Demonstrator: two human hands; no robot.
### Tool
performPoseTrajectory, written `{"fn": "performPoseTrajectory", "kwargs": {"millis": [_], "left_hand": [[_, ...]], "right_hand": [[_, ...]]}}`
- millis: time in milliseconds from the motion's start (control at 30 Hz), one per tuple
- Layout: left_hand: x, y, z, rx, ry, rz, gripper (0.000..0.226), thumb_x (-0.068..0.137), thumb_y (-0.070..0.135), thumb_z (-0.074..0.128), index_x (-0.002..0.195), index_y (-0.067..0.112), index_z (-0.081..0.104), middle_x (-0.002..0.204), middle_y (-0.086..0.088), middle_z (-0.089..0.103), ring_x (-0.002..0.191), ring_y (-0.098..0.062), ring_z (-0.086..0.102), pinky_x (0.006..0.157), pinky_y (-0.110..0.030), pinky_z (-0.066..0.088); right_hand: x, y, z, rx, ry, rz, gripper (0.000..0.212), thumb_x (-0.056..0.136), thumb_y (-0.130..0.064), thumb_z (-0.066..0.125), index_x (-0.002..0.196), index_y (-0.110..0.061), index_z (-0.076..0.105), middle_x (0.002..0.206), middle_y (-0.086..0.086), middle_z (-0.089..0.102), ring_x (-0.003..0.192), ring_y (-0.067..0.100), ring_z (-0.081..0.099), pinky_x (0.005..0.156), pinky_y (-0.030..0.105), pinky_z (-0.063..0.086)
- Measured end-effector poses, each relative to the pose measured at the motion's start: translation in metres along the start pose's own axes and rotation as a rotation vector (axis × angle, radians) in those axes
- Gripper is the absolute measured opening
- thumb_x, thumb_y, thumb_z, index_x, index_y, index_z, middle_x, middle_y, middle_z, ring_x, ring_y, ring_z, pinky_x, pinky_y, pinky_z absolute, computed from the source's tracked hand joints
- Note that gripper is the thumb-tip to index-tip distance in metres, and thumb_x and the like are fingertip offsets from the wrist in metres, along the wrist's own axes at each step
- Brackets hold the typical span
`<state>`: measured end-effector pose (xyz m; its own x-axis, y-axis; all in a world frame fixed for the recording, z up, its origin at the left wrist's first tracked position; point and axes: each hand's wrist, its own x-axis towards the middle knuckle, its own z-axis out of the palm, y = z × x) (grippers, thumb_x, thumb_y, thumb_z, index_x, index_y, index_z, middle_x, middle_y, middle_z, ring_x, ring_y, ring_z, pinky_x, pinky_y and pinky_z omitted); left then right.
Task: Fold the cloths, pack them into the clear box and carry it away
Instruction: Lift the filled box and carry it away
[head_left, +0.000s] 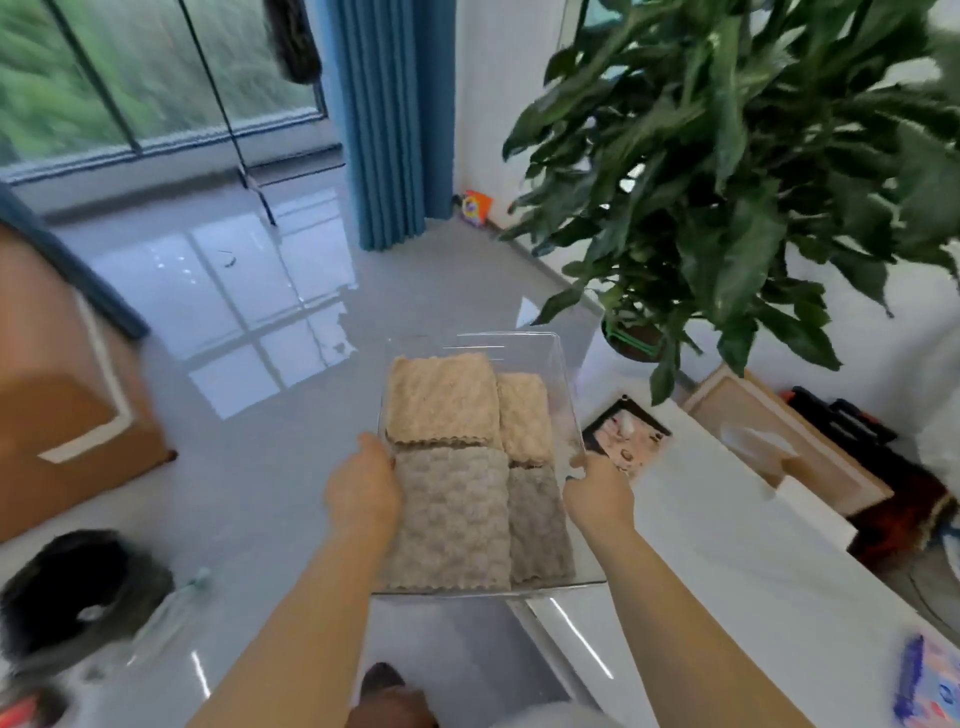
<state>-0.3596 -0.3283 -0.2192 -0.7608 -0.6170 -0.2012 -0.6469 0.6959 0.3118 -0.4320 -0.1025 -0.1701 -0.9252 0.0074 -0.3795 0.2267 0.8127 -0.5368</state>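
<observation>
The clear box (558, 374) is held up in the air above the grey floor, beside the white table's left edge. Inside lie folded cloths: two beige ones (441, 400) at the far end and two grey ones (457, 519) at the near end. My left hand (363, 491) grips the box's left wall, fingers hidden behind it. On the right wall my right hand (597, 493) holds the rim, thumb over the edge.
A white table (727, 545) runs along the right, with a dark tablet (626, 431) and a blue packet (930, 686) on it. A large potted plant (727, 182) overhangs the far right. A cardboard box (62, 405) stands left, a black bin (72, 592) near left, blue curtain (389, 119) ahead.
</observation>
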Motion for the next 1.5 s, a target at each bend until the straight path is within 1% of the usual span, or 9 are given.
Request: {"fn": "performPoseTrajectory", "kwargs": {"millis": [167,300,433,567,800,900,1100,1267,1500], "left_hand": [[0.049,-0.122,-0.086,-0.005,0.088,-0.209,0.026,0.098,0.013,0.039,0.122,0.003,0.041,0.102,-0.019,0.063,0.089,-0.035,0.06,0.066,-0.038,0.042],[0.049,-0.212,-0.138,0.029,0.149,-0.455,0.017,0.1,0.014,0.041,0.114,0.006,0.041,0.085,-0.012,0.06,0.068,-0.029,0.057,0.053,-0.037,0.046],[0.032,-0.291,-0.176,0.004,0.224,-0.663,0.018,0.098,0.011,0.043,0.115,0.006,0.04,0.075,-0.009,0.052,0.054,-0.022,0.043,0.042,-0.031,0.028],[0.008,-0.358,-0.206,-0.038,0.293,-0.86,0.023,0.097,0.011,0.044,0.118,0.005,0.039,0.097,-0.017,0.064,0.083,-0.035,0.061,0.057,-0.037,0.04],[-0.078,-0.458,-0.241,-0.129,0.522,-1.265,0.013,0.099,0.013,0.039,0.108,0.005,0.042,0.097,-0.02,0.063,0.084,-0.037,0.058,0.058,-0.038,0.036],[-0.126,-0.486,-0.245,-0.144,0.567,-1.419,0.022,0.099,0.015,0.038,0.118,0.004,0.042,0.1,-0.022,0.062,0.088,-0.04,0.059,0.06,-0.038,0.035],[-0.242,-0.55,-0.233,-0.205,0.646,-1.677,0.013,0.097,0.012,0.045,0.105,0.002,0.045,0.102,-0.023,0.062,0.093,-0.042,0.058,0.063,-0.039,0.034],[-0.358,-0.61,-0.217,-0.256,0.682,-1.789,0.011,0.097,0.01,0.044,0.09,0.008,0.035,0.094,-0.02,0.061,0.074,-0.034,0.05,0.059,-0.038,0.036],[-0.554,-0.704,-0.228,-0.211,0.639,-1.967,0.007,0.097,0.011,0.043,0.095,0.006,0.038,0.095,-0.02,0.061,0.075,-0.033,0.052,0.057,-0.036,0.035]], "right_hand": [[-0.006,-0.14,0.082,-0.049,-0.128,-0.184,0.028,0.087,-0.005,0.047,0.11,-0.004,0.061,0.11,0.016,0.063,0.098,0.034,0.056,0.076,0.033,0.045],[-0.025,-0.241,0.147,-0.148,-0.231,-0.373,0.029,0.089,-0.003,0.047,0.114,-0.005,0.062,0.112,0.016,0.064,0.101,0.035,0.059,0.083,0.034,0.046],[-0.059,-0.322,0.205,-0.191,-0.347,-0.554,0.033,0.088,-0.002,0.047,0.117,-0.006,0.061,0.114,0.017,0.064,0.103,0.035,0.06,0.086,0.038,0.05],[-0.102,-0.389,0.258,-0.227,-0.482,-0.731,0.029,0.085,-0.001,0.046,0.11,-0.004,0.061,0.098,0.014,0.062,0.089,0.035,0.063,0.081,0.045,0.053],[-0.219,-0.488,0.361,-0.345,-0.748,-1.143,0.02,0.088,-0.001,0.045,0.098,-0.01,0.059,0.081,0.005,0.055,0.07,0.024,0.053,0.063,0.034,0.049],[-0.279,-0.502,0.395,-0.477,-0.823,-1.281,0.022,0.089,-0.003,0.046,0.104,-0.007,0.062,0.085,0.006,0.055,0.078,0.028,0.053,0.072,0.036,0.048],[-0.415,-0.492,0.464,-0.597,-0.964,-1.478,0.025,0.092,-0.004,0.042,0.108,-0.006,0.061,0.096,0.01,0.059,0.082,0.029,0.055,0.066,0.031,0.044],[-0.55,-0.451,0.519,-0.678,-1.02,-1.567,0.029,0.091,-0.009,0.044,0.116,-0.011,0.058,0.114,0.016,0.061,0.096,0.035,0.06,0.074,0.034,0.049],[-0.761,-0.376,0.573,-0.707,-1.254,-1.608,0.02,0.09,-0.003,0.042,0.099,-0.012,0.058,0.081,0.009,0.057,0.086,0.036,0.062,0.07,0.038,0.05]]}}
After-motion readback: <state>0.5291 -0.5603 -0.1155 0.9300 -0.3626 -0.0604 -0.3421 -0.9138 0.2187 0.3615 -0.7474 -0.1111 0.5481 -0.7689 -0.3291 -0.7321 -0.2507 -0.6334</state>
